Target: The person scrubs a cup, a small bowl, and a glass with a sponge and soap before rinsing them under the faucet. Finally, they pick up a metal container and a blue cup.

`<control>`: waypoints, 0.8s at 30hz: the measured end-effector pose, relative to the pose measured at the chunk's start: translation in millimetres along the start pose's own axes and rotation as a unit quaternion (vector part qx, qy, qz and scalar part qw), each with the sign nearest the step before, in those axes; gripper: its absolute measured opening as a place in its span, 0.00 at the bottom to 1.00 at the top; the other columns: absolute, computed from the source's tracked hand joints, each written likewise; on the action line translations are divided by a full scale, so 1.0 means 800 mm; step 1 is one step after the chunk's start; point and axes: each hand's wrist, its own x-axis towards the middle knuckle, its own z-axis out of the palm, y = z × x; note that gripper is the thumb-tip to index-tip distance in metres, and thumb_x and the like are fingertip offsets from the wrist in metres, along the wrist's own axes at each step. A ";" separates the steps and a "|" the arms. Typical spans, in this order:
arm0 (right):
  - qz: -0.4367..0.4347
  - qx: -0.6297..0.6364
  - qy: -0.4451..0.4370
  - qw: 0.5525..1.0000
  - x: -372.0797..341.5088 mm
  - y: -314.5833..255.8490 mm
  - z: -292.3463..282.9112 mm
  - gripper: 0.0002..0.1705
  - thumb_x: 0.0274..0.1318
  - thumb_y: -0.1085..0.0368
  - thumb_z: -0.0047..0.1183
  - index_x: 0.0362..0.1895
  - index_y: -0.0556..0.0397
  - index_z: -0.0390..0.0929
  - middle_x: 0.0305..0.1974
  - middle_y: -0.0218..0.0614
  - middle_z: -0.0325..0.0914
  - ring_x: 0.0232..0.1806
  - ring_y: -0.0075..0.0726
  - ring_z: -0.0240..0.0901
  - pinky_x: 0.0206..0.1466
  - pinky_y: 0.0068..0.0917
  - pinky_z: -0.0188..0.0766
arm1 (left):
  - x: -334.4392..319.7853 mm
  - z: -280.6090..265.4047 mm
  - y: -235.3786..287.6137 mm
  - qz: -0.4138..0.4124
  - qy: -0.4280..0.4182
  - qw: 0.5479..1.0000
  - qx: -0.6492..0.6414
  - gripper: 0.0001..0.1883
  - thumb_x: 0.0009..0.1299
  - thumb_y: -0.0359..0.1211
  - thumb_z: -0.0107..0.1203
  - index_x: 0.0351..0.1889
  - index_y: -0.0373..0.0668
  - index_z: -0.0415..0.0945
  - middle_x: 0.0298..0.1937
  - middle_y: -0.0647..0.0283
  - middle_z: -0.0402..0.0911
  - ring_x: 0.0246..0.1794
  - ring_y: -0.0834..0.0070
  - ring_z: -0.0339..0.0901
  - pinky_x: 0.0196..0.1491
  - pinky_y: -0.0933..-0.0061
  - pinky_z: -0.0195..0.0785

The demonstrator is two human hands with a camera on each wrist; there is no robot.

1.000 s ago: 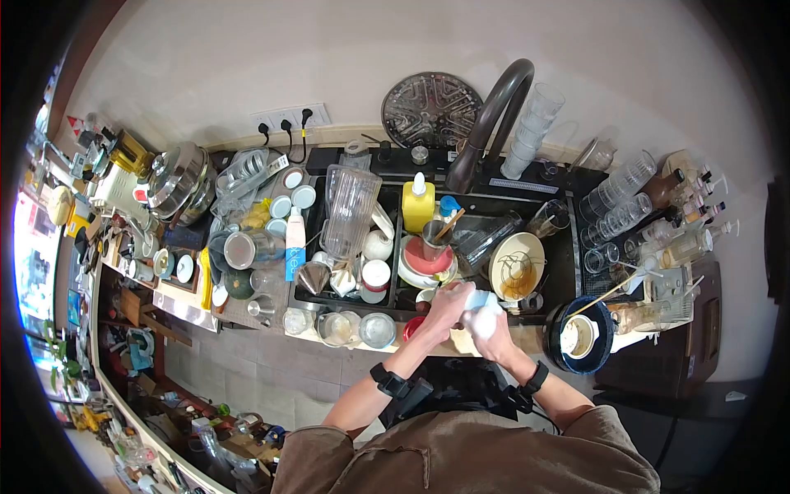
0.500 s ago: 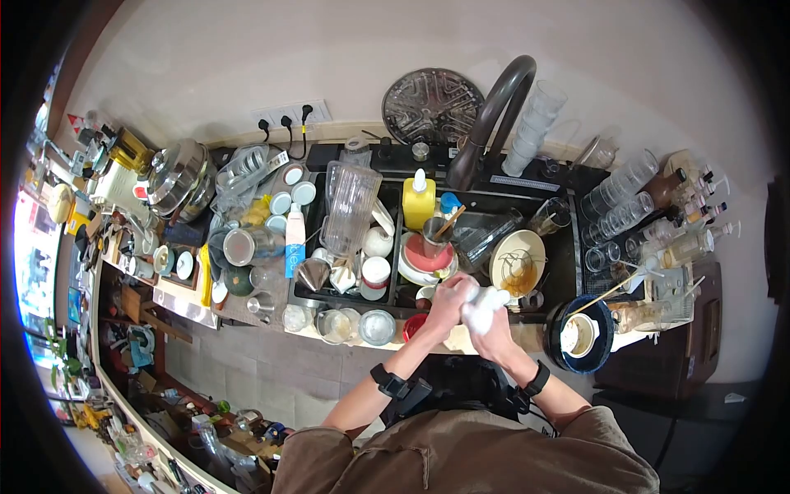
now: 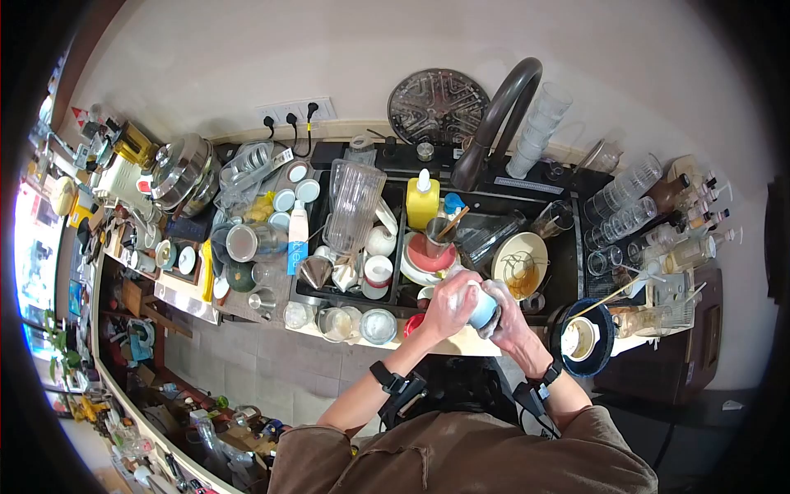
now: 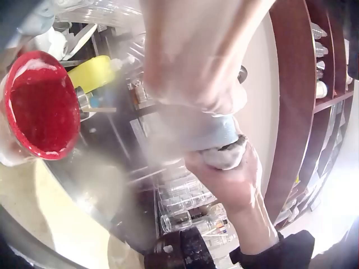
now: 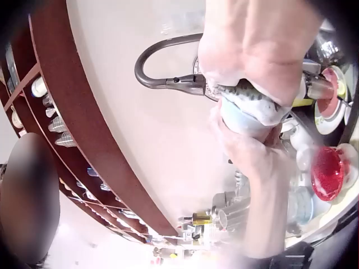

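Observation:
Over the front edge of the sink, my left hand [image 3: 449, 306] grips a light blue cup [image 3: 484, 309] smeared with white suds. My right hand [image 3: 512, 323] holds a soapy, dark-patterned sponge [image 5: 255, 105] against the cup's end. Both hands meet around the cup in the right wrist view, with foam along the sponge. Part of the cup blurs behind the left hand [image 4: 196, 78] in the left wrist view. A red bowl [image 4: 45, 106] with suds on its rim stands beside the left hand.
The double sink [image 3: 568, 272] holds a yellow soap bottle [image 3: 422, 203], a pink bowl on plates [image 3: 429, 253] and a cream bowl [image 3: 504, 257] with a whisk. A dark faucet [image 3: 504, 107] arches behind. A blue-rimmed pot [image 3: 605, 329] stands right, glass jars [image 3: 378, 327] along the front edge.
The hands have turned the cup, so its blue side shows now where white foam showed before. My right hand has shifted slightly right, its sponge wrapped at the cup's end.

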 end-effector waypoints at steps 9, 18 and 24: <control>-0.395 -0.666 -0.133 0.618 0.007 0.026 -0.035 0.05 0.51 0.65 0.51 0.32 0.51 0.72 0.28 0.44 0.71 0.28 0.54 0.68 0.32 0.40 0.67 | 0.007 0.007 -0.005 -0.410 -0.014 0.901 -0.138 0.15 0.69 0.39 0.43 0.37 0.37 0.75 0.31 0.60 0.77 0.33 0.76 0.73 0.38 0.74 0.65; 0.017 -0.036 0.078 0.996 0.005 0.022 -0.022 0.12 0.59 0.51 0.49 0.39 0.42 0.70 0.28 0.30 0.69 0.23 0.27 0.67 0.13 0.25 0.59 | -0.017 0.014 -0.002 -0.061 0.031 0.996 0.053 0.11 0.69 0.35 0.49 0.36 0.35 0.73 0.30 0.55 0.75 0.33 0.63 0.74 0.39 0.66 0.66; -0.031 -0.143 0.044 0.988 -0.004 0.015 -0.018 0.13 0.62 0.51 0.47 0.39 0.46 0.68 0.28 0.29 0.69 0.25 0.25 0.68 0.16 0.23 0.61 | -0.019 0.012 -0.009 -0.025 0.023 0.999 0.034 0.11 0.70 0.36 0.47 0.38 0.36 0.74 0.34 0.53 0.76 0.37 0.62 0.74 0.43 0.65 0.65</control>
